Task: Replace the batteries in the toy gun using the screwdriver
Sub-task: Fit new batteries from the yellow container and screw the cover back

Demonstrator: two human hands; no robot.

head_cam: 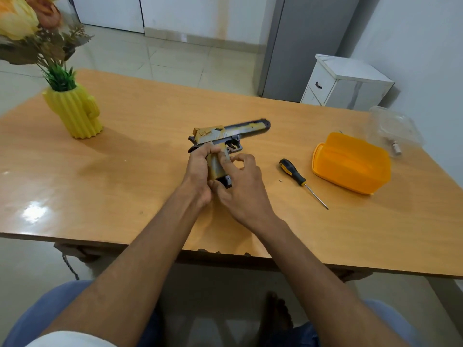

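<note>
While the toy gun sits at the centre of the frame above the wooden table, both hands work at its grip. Its body is yellow and grey with dark trim, the long barrel pointing toward the right of the frame and slightly blurred, the grip angled down toward the viewer. The left hand wraps its fingers around the grip from the left, holding the gun. The right hand touches the grip's lower end, its thumb and fingers curled against it. Right of the hands, the screwdriver with a black and yellow handle lies flat on the table, untouched, just beside an orange container. A clear plastic box rests at the far right edge. At upper left stands a yellow vase with flowers.
</note>
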